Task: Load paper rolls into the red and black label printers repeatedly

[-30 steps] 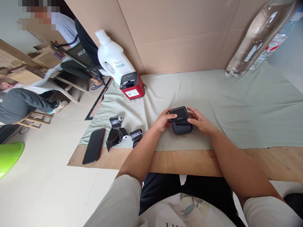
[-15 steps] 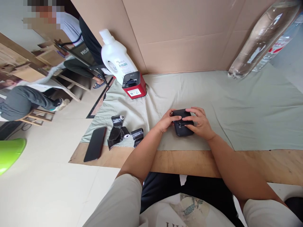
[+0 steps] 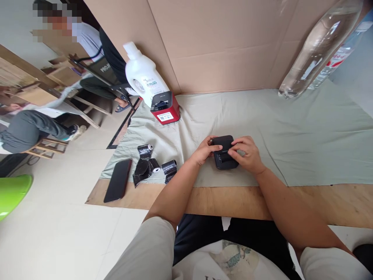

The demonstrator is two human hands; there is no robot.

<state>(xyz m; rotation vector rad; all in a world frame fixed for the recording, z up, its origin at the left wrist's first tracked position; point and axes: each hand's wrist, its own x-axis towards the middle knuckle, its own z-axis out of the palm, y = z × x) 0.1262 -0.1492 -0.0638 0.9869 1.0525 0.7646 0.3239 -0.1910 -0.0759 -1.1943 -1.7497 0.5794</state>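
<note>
Both arms out ahead of me, elbows wide, and the forearms lean inward toward each other! The left forearm (image 3: 175,190) slants up to the right, the right forearm (image 3: 288,206) slants up to the left, and the hands face off just apart. Here's my left hand (image 3: 204,151): thumb (image 3: 216,148) laid out straight to the right, the other digits curled beyond it in a hold. Across from it, my right hand (image 3: 248,155) is bent in, fingers (image 3: 239,147) reaching left, thumb tip close below the forefinger, back of the hand turned up.
</note>
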